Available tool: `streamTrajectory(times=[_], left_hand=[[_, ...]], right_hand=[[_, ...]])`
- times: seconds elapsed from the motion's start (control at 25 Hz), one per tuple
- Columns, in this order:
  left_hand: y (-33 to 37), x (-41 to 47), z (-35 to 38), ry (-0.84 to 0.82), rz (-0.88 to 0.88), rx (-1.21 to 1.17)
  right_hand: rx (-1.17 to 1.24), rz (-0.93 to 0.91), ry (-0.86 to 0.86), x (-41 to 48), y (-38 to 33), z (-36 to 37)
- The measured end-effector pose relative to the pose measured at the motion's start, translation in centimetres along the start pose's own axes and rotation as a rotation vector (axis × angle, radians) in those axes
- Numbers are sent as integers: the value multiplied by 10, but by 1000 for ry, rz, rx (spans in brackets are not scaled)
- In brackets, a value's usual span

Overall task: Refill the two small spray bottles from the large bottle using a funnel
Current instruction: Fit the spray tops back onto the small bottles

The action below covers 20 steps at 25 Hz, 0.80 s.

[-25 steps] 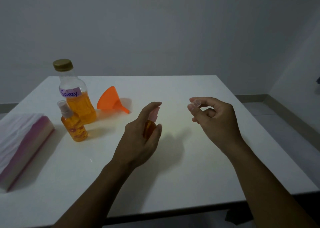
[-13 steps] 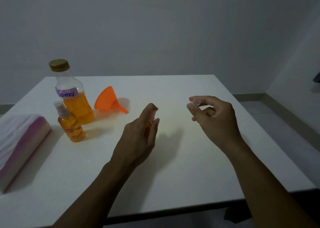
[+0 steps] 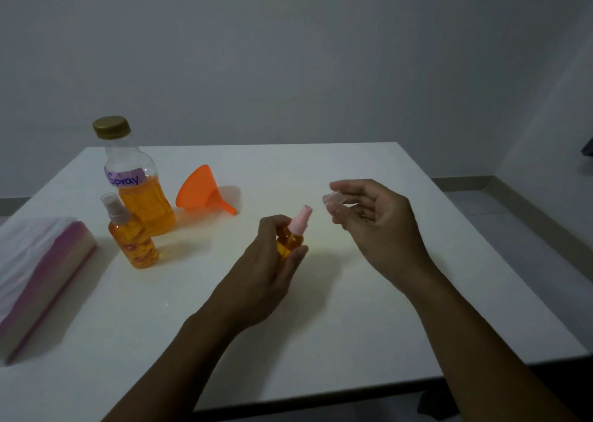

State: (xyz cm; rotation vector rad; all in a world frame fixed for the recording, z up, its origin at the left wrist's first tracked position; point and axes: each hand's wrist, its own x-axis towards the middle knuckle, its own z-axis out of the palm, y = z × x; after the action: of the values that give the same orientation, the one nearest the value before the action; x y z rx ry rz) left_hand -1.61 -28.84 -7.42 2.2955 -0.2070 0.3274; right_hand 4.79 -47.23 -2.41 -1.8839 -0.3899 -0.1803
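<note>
Head view: we are gripping the small spray bottle (image 3: pixel 290 245) in left-hand fingers (image 3: pixel 282 229) while right-hand fingers (image 3: pixel 345 194) are pinching its clear cap (image 3: pixel 332 199), risking a drop.

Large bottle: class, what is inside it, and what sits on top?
The large bottle holds orange liquid in its lower part; above the "Spray" label it looks clear. A gold cap closes it. The label hides the liquid's exact level.

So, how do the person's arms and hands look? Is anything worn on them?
Both are bare. The left hand and right hand show no gloves, rings or watch, and both forearms are uncovered down to the picture's edge: no sleeves or bracelets in view.
</note>
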Motion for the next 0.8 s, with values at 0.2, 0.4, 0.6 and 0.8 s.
streamTrajectory(times=[0.2,0.4,0.6,0.8], left_hand=[[-2,2,-2,67,72,13],[-4,2,-4,121,79,-46],[-7,1,-10,151,46,-51],[-11,-4,-25,136,18,-36]], right_hand=[[-84,-37,-81,-1,0,12],[-37,-63,-12,-2,0,23],[-47,-103,1,-7,-5,37],[4,-79,-77,-8,-12,45]])
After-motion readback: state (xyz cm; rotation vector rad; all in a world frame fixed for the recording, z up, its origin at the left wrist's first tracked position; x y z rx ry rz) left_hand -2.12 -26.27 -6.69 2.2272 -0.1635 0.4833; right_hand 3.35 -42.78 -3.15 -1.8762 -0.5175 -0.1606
